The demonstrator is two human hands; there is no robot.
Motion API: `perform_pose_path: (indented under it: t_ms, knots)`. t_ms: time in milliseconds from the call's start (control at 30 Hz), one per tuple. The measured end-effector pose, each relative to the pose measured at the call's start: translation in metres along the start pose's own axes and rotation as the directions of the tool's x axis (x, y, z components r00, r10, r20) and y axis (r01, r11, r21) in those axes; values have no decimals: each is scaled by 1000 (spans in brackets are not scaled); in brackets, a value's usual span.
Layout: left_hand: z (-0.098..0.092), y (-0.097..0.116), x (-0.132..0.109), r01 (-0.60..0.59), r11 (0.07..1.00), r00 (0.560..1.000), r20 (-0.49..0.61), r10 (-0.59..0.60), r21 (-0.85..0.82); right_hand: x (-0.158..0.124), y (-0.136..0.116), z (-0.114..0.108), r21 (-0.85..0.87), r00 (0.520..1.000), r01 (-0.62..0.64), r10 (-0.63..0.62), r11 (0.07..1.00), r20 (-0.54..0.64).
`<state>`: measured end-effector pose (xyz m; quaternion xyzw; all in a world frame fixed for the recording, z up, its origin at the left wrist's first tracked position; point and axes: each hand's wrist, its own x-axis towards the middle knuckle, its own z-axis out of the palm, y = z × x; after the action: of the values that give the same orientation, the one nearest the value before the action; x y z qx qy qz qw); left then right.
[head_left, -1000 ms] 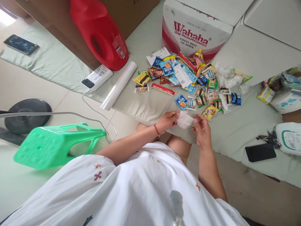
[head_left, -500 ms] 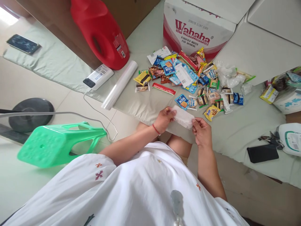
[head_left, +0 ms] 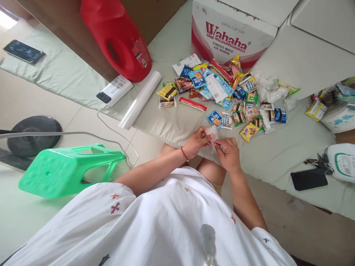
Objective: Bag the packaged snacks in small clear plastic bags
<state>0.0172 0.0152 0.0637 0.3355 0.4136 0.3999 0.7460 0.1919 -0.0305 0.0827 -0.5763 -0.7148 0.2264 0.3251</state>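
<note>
A thin, translucent plastic bag (head_left: 212,132) is bunched up between my two hands, close to the front edge of the cloth-covered surface. My left hand (head_left: 197,142) pinches it from the left, thumb toward the right. From the other side my right hand (head_left: 229,152) grips its lower part with thumb and fingertips. The fingers hide much of the bag. Just beyond lie a blue snack packet (head_left: 214,119), a small white-and-blue packet (head_left: 227,120) and a yellow cookie packet (head_left: 249,132).
Behind is a heap of wrapped snacks (head_left: 205,81) before a Wahaha carton (head_left: 230,37). Leftward are a clear plastic roll (head_left: 141,100), a red jug (head_left: 119,40) and a green stool (head_left: 52,173). A black phone (head_left: 309,179) and keys (head_left: 318,163) lie at the right.
The bag, held stretched flat half a second ago, is now crumpled. My right hand has moved left, close against my left hand, which has barely shifted.
</note>
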Motion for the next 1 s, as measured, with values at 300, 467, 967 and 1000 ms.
perform_pose_path:
  t_ms: [300,467,967,1000]
  knots:
    - [-25,-6,-6,132,991,991,16,-133,12,-2,15,2,648,872,-398,488,649,47]
    - [-35,-1,-9,176,984,982,80,-172,-40,-8,32,-22,794,764,-438,640,422,81]
    - [4,8,1,369,922,917,212,-339,-120,-21,22,-29,910,893,-322,404,261,200]
    - [4,8,2,356,920,927,191,-324,-166,-20,27,-29,900,880,-336,434,277,195]
